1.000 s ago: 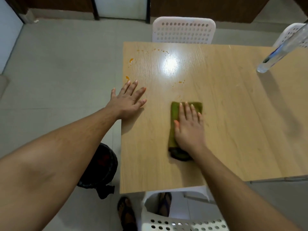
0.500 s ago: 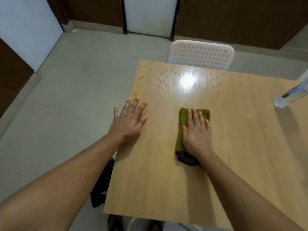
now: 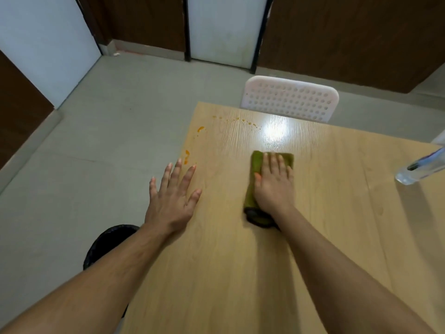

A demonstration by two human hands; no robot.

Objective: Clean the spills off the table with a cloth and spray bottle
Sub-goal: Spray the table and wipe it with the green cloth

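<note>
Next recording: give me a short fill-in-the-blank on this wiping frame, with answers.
1. The right hand presses flat on a folded ____ cloth.
2. The orange spills lie near the table's far ____ corner.
3. The left hand rests with fingers ____ at the table's edge.
Answers: green; left; spread

Left hand (image 3: 172, 203): flat, palm down, fingers (image 3: 177, 173) spread, at left desk edge. Right hand (image 3: 274, 186): flat, fingers straight together, pointing far. Both forearms extended.

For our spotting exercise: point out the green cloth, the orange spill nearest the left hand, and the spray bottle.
green cloth (image 3: 256, 165): head view, bare left strip.
orange spill (image 3: 186, 155): head view, blotch's middle.
spray bottle (image 3: 420, 168): head view, clear body.
</note>
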